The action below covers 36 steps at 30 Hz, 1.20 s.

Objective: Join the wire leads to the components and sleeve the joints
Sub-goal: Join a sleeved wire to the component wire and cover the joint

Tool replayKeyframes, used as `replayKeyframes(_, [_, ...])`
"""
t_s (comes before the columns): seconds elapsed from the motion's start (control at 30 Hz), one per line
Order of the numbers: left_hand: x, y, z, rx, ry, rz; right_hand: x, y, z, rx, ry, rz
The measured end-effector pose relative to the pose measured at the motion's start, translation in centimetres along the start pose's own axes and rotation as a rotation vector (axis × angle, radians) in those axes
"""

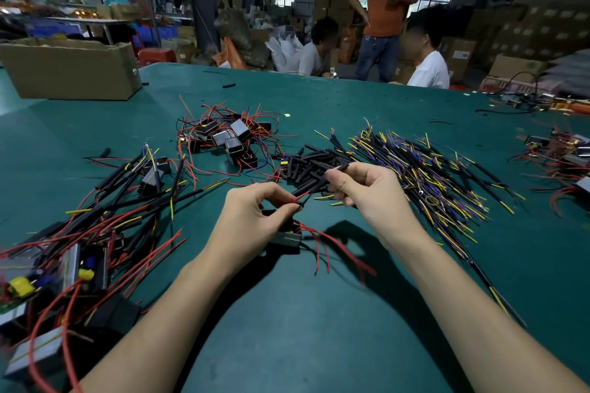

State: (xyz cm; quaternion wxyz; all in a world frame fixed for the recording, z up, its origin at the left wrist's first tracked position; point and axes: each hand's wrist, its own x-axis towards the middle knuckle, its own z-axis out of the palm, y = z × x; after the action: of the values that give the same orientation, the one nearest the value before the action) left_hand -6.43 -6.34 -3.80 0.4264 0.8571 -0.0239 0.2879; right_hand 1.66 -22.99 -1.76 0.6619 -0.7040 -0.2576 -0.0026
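Green mat [319, 329] covers the bench; warehouse behind with stacked cartons and three people at the far edge, one standing in an orange shirt. Left hand [252, 217] grips a black component [285, 241] just above the mat, thumb and forefinger pinching one of its red leads [301, 197]; its other red leads trail loose to the right. Right hand [364, 188] pinches a black sleeve [322, 183] between thumb and forefinger, sleeve tilted, its lower end at the tip of the pinched red lead; whether the lead has entered the sleeve cannot be told. Hands close together, not touching. Loose sleeves [306, 166] piled just beyond the hands. Bundle of yellow and purple wires [424, 169] right of that pile. Heap of components with red leads [226, 137] farther back, centre. Sleeved assemblies [95, 233] spread at left. Cardboard box [70, 68] at far left corner. More parts [562, 156] at right edge, well apart.
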Motion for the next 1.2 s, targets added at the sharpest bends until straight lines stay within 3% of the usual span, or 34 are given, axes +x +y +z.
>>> replayKeyframes(0.27, [-0.2, 0.4, 0.8, -0.172, 0.065, -0.177, -0.2, 0.3, 0.5, -0.057, -0.102, 0.011])
replayKeyframes(0.47, [-0.3, 0.5, 0.8, -0.145, -0.030, -0.118, -0.5, 0.2, 0.6, -0.124, -0.218, -0.012])
replayKeyframes(0.57, [-0.3, 0.6, 0.5, -0.096, -0.090, -0.029, -0.7, 0.5, 0.9, -0.229, -0.193, -0.041])
replayKeyframes(0.77, [-0.3, 0.9, 0.6, -0.076, -0.060, -0.009, -0.8, 0.3, 0.8, -0.222, -0.224, -0.031])
replayKeyframes(0.87, [-0.2, 0.7, 0.5, -0.017, -0.039, -0.004, -0.8, -0.2, 0.2, -0.040, -0.183, 0.006])
replayKeyframes(1.03, [-0.2, 0.5, 0.3, 0.047, -0.097, -0.008, -0.8, -0.7, 0.0, 0.001, -0.121, -0.101])
replayKeyframes(1.2, [0.0, 0.0, 0.0, 0.144, -0.148, -0.053, -0.9, 0.0, 0.9, 0.072, -0.007, -0.066])
